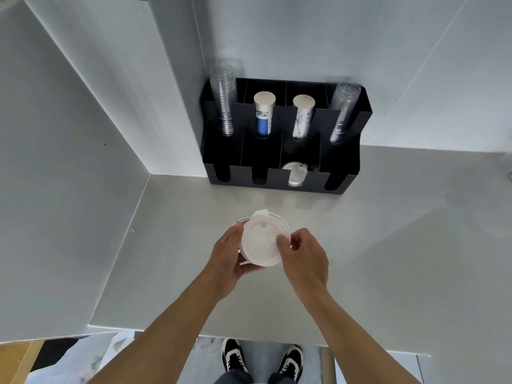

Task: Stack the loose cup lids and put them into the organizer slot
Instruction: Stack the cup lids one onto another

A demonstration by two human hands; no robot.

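A stack of white cup lids (260, 241) is held above the grey counter, in front of the organizer. My left hand (227, 259) cups the stack from the left and below. My right hand (303, 257) pinches the top lid's right rim with thumb and fingers. The black organizer (282, 139) stands at the back against the wall. Its third front slot from the left holds a few clear lids (295, 174); the other front slots look dark and I cannot tell their contents.
The organizer's rear slots hold two stacks of clear cups (223, 101) (343, 112) and two stacks of paper cups (264, 115) (302, 115). White walls close in on the left and behind. The counter (388, 245) extends right. My shoes (261, 358) show below its front edge.
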